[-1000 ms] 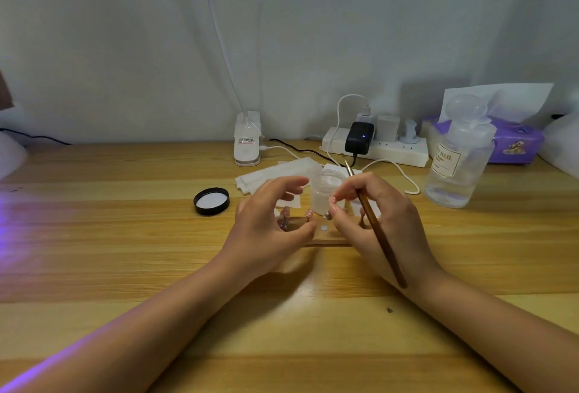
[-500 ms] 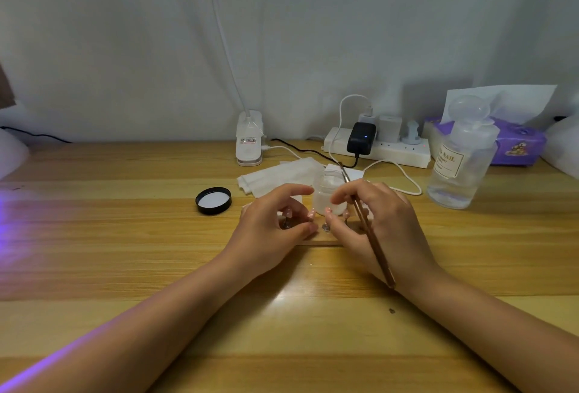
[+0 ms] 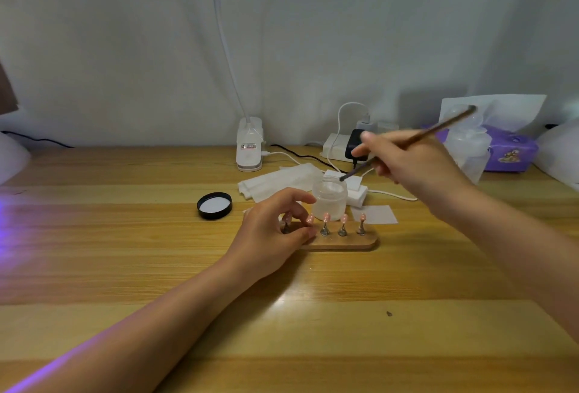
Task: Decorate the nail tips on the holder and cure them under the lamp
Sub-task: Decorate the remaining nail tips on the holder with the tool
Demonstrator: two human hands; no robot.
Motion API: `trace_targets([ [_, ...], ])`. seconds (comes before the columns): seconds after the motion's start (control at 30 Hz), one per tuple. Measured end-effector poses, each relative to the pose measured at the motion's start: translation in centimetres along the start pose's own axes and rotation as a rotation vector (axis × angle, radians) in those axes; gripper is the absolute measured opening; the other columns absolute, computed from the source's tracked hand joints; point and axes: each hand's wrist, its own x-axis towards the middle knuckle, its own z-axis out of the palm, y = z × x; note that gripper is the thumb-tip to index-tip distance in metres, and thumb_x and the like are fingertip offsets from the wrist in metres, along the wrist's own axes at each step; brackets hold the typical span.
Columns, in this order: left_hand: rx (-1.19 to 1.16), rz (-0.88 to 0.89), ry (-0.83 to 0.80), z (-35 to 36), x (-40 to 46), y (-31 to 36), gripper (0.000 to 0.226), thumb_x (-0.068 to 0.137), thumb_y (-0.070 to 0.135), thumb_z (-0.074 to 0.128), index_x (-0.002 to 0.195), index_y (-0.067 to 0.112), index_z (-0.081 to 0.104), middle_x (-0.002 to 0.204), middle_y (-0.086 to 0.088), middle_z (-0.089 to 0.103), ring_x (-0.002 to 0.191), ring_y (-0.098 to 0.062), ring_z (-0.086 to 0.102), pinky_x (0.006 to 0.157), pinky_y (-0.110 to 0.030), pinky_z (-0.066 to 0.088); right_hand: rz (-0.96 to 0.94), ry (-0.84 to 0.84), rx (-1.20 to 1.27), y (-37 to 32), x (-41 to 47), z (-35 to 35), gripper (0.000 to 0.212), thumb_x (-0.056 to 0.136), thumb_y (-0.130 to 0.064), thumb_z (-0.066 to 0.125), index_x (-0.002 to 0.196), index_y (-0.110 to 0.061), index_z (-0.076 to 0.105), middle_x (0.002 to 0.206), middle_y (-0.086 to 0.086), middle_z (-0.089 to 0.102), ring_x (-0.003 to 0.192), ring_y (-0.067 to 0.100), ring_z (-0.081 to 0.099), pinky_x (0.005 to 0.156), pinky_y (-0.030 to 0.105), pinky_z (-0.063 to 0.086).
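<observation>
A wooden holder (image 3: 351,243) lies mid-table with several pink nail tips (image 3: 344,218) on small metal stands. My left hand (image 3: 275,236) rests on its left end, fingers curled around one stand there. My right hand (image 3: 407,164) is raised behind and to the right, gripping a thin brown brush (image 3: 407,142). The brush's dark tip hangs just over an open frosted jar (image 3: 330,200) that stands right behind the holder.
The jar's black lid (image 3: 215,205) lies to the left. White wipes (image 3: 282,181), a lamp's clip base (image 3: 249,148), a power strip (image 3: 338,149) with cables, a clear bottle (image 3: 466,148) and a purple tissue box (image 3: 507,151) line the back. Purple light falls at the far left.
My right hand has lifted off the holder and swung up and right, turning the brush so its tip points at the jar. My left hand stays on the holder's left end.
</observation>
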Motion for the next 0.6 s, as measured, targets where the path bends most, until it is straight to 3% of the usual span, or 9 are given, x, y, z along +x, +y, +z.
trace_targets([
  [0.13, 0.021, 0.043, 0.029, 0.1, -0.1, 0.1, 0.036, 0.075, 0.012, 0.073, 0.102, 0.03, 0.056, 0.078, 0.017, 0.063, 0.091, -0.009, 0.058, 0.089, -0.035, 0.041, -0.026, -0.061, -0.145, -0.1, 2.2, 1.1, 0.026, 0.081, -0.033, 0.067, 0.065, -0.016, 0.056, 0.054, -0.004, 0.059, 0.045, -0.003, 0.057, 0.048, 0.009, 0.044],
  [0.3, 0.056, 0.088, 0.048, 0.2, -0.2, 0.3, 0.035, 0.076, 0.011, 0.072, 0.101, 0.03, 0.056, 0.078, 0.018, 0.061, 0.088, -0.011, 0.057, 0.091, -0.048, 0.039, -0.023, -0.127, -0.372, 0.7, 3.3, 3.5, 0.036, 0.076, -0.035, 0.072, 0.057, -0.017, 0.047, 0.056, -0.003, 0.049, 0.055, 0.009, 0.048, 0.05, 0.021, 0.033],
  [0.43, 0.004, 0.132, 0.077, 0.2, -0.3, 0.4, 0.033, 0.077, 0.006, 0.07, 0.101, 0.025, 0.058, 0.074, 0.016, 0.06, 0.084, -0.011, 0.057, 0.091, -0.054, 0.038, -0.021, -0.144, -0.403, 1.1, 3.5, 4.2, 0.037, 0.077, -0.035, 0.071, 0.058, -0.017, 0.045, 0.057, -0.002, 0.047, 0.056, 0.01, 0.046, 0.05, 0.023, 0.031],
  [0.53, -0.007, 0.187, 0.133, 0.2, -0.4, 0.5, 0.037, 0.076, 0.002, 0.07, 0.099, 0.027, 0.056, 0.076, 0.016, 0.06, 0.083, -0.003, 0.058, 0.09, -0.05, 0.042, -0.051, -0.089, -0.344, 1.0, 3.7, 3.7, 0.036, 0.077, -0.034, 0.071, 0.055, -0.018, 0.047, 0.054, -0.003, 0.05, 0.056, 0.01, 0.049, 0.052, 0.023, 0.035],
  [0.6, -0.031, 0.218, 0.187, 0.2, -0.4, 0.5, 0.041, 0.075, -0.002, 0.07, 0.098, 0.029, 0.056, 0.077, 0.016, 0.06, 0.082, 0.001, 0.059, 0.088, -0.032, 0.046, -0.053, -0.012, -0.265, 1.0, 3.8, 2.9, 0.034, 0.078, -0.032, 0.071, 0.056, -0.019, 0.049, 0.053, -0.006, 0.052, 0.055, 0.007, 0.053, 0.052, 0.022, 0.04],
])
